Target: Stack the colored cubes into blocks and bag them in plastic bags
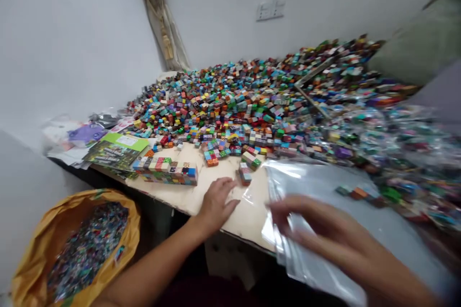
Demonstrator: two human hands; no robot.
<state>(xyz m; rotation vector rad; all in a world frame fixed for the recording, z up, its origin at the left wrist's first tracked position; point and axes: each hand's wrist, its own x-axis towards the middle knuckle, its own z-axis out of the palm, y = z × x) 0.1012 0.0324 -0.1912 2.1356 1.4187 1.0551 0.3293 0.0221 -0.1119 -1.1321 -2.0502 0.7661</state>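
Observation:
My left hand [215,205] hovers at the table's front edge, thumb and fingers apart, holding nothing visible. Just beyond its fingertips stands a small stack of printed cube blocks [245,174]. To its left, a long row of multicoloured cube blocks [165,171] is packed together on the bare wood [212,180]. My right hand [317,223] is over a pile of clear plastic bags [324,177], its fingers bent. Motion blur hides whether those fingers pinch a bag. A few loose blocks [358,193] lie on the bags.
A large heap of small colourful blocks [223,96] covers the back of the table. Filled clear packets [392,139] are piled right. Printed green sheets [118,151] lie left. A yellow sack [39,244] stands below at left. Another person's sleeve [421,43] shows at upper right.

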